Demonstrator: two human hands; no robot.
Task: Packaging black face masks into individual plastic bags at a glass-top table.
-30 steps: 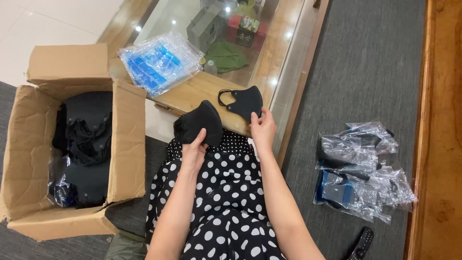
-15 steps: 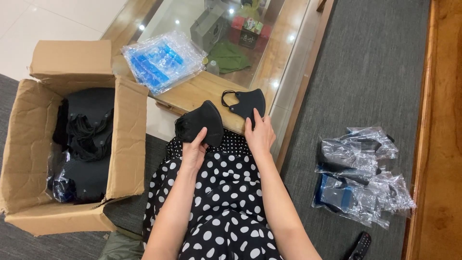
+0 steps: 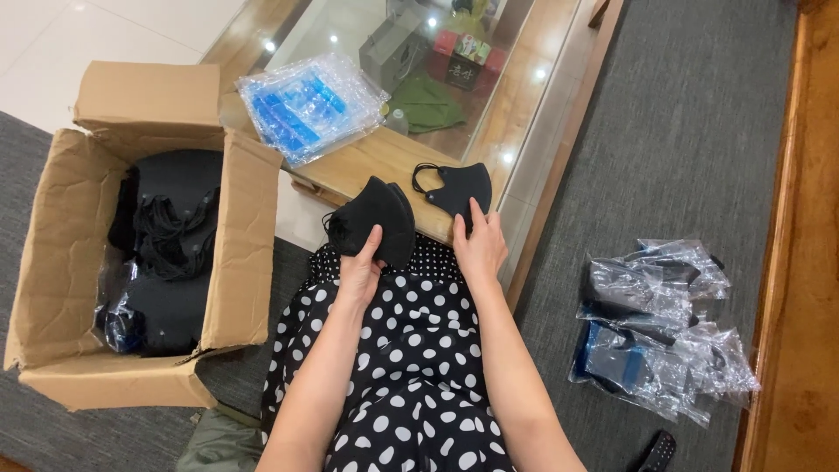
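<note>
Left hand [image 3: 363, 267] clamped on stack of black face masks [image 3: 376, 220] over lap | right hand [image 3: 479, 247] flat, fingertips pinning single black mask [image 3: 459, 187] on wooden table edge [image 3: 371, 162] | advised: mask flattened, ear loops tucked in.

Open cardboard box [image 3: 236, 253] crowding the left side, clear packet stack [image 3: 308, 103] blocking the table's [image 3: 384, 162] far corner, bare wood between packets and single mask [image 3: 459, 188], bagged pile [image 3: 660, 328] right, grey carpet free between.
</note>
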